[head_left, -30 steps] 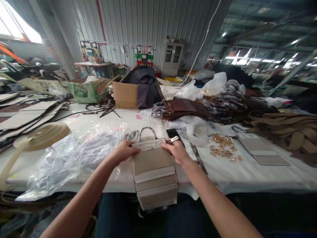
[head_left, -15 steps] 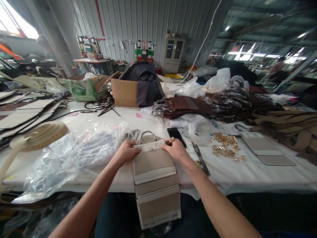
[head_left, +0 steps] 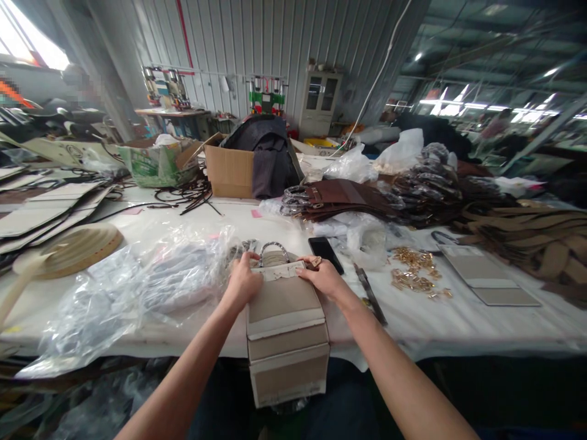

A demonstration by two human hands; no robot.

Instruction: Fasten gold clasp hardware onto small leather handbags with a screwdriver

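A beige handbag panel [head_left: 287, 305] with pale strips across it lies over the table edge, its lower part hanging down in front of my legs. Past its top edge rises a plastic-wrapped handle [head_left: 274, 244]. My left hand [head_left: 245, 278] grips the top left corner, fingers curled and partly hidden. At the top right corner, my right hand [head_left: 322, 276] pinches the edge with the thumb on top. A small gold-brown item shows on or at its fingers; whether it is a ring or a fitting I cannot make out. Beyond that hand lies a black phone [head_left: 326, 253].
Clear plastic bags [head_left: 151, 275] spread left of the panel, near a tape roll [head_left: 68, 247]. To the right lie a long dark tool [head_left: 370, 296], gold metal fittings [head_left: 415, 269] and another beige panel [head_left: 486, 275]. Brown bag pieces [head_left: 343, 198] and a cardboard box [head_left: 229, 171] stand behind.
My left hand has shifted slightly, its fingers now reaching farther over the panel's top corner. The panel's hanging end has swung a little up and inward. My right hand keeps its grip.
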